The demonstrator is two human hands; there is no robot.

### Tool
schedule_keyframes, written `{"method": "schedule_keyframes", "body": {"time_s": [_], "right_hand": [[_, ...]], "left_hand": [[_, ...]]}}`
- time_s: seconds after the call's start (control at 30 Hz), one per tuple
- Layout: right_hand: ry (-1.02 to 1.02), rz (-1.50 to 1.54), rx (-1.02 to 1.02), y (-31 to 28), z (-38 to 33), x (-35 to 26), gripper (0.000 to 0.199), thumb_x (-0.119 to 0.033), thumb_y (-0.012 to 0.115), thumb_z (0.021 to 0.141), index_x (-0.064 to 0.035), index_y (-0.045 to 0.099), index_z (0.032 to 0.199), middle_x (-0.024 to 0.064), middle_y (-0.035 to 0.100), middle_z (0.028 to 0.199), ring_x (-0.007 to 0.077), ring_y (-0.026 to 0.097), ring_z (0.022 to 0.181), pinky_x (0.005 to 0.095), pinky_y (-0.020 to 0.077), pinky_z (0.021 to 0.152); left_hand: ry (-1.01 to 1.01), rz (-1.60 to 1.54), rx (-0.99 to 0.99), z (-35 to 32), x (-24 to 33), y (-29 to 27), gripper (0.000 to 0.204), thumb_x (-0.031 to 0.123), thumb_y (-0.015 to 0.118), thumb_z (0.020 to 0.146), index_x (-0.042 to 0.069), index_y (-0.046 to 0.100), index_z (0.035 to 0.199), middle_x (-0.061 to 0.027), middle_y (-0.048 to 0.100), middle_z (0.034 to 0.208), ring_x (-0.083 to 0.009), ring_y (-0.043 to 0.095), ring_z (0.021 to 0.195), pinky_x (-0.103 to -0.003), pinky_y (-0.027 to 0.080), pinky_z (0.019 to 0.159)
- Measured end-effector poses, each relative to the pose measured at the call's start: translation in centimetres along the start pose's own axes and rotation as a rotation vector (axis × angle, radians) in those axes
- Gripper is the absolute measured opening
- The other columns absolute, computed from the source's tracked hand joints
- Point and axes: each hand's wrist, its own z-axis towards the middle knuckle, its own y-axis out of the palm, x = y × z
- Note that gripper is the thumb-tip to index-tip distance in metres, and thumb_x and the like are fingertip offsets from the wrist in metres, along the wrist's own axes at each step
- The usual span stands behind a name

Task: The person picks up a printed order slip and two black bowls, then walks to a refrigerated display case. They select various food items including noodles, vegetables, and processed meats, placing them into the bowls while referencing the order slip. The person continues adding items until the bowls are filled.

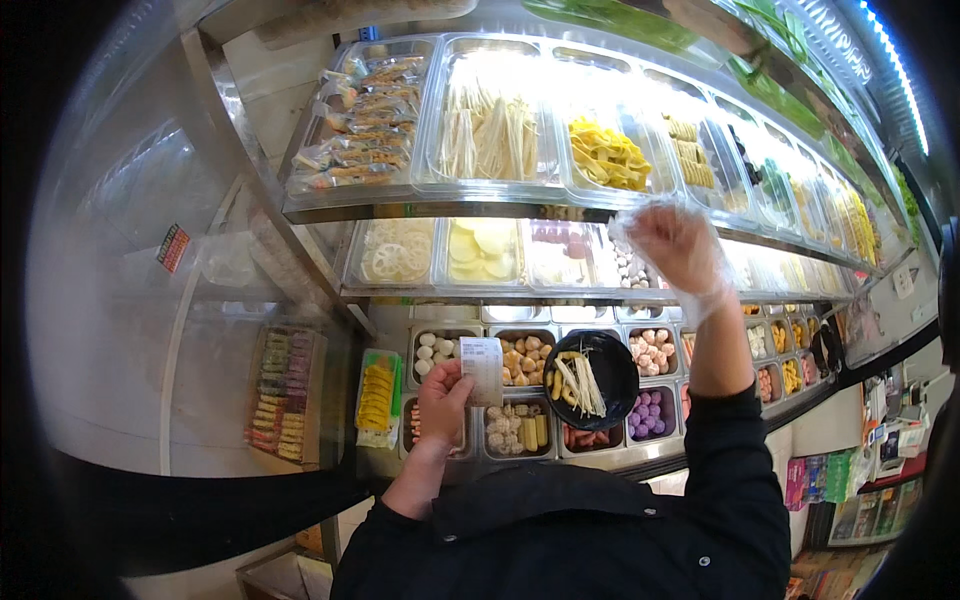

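My bare left hand (446,402) pinches a printed paper receipt (482,370) over the lower pans. My right hand (675,245), in a clear plastic glove, is raised at the front edge of the upper shelf, near the pan of yellow tofu-skin strips (608,155). Its fingers are blurred under the glove, so whether they hold anything does not show. Between my arms, a round black bowl (622,365) rests on the lower pans, apart from both hands. Pale enoki mushrooms (583,388) and some yellowish pieces lie in it.
On the upper shelf, a pan of enoki (490,135) stands beside wrapped skewers (370,125). Lotus root slices (397,250) and potato slices (482,250) fill middle pans. Purple balls (648,412) sit lower right. A steel shelf edge (470,208) crosses in front of me.
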Motion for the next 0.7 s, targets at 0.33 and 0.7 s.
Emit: {"method": "schedule_keyframes", "body": {"time_s": [0.33,0.7], "right_hand": [[-0.223,-0.69,-0.202,2.6,19.6,-6.5,0.018,-0.008,0.061,0.077,-0.0067,0.064,0.095,0.0122,0.063,0.095,0.0243,0.058,0.092,0.0372,0.0437,0.087],[-0.537,-0.703,-0.391,6.1,19.4,-6.1,0.016,-0.002,0.059,0.068,-0.0078,0.063,0.082,0.0098,0.057,0.09,0.0241,0.059,0.085,0.0365,0.0525,0.073]], "left_hand": [[0.178,0.053,-0.092,2.4,5.6,0.0,0.018,-0.003,0.05,0.081,0.001,0.055,0.098,-0.0041,0.061,0.086,-0.0082,0.057,0.077,-0.023,0.046,0.071],[0.178,0.024,-0.063,2.6,5.9,-1.3,0.019,-0.005,0.049,0.081,0.0,0.055,0.098,-0.0042,0.061,0.088,-0.0081,0.057,0.079,-0.021,0.045,0.07]]}}
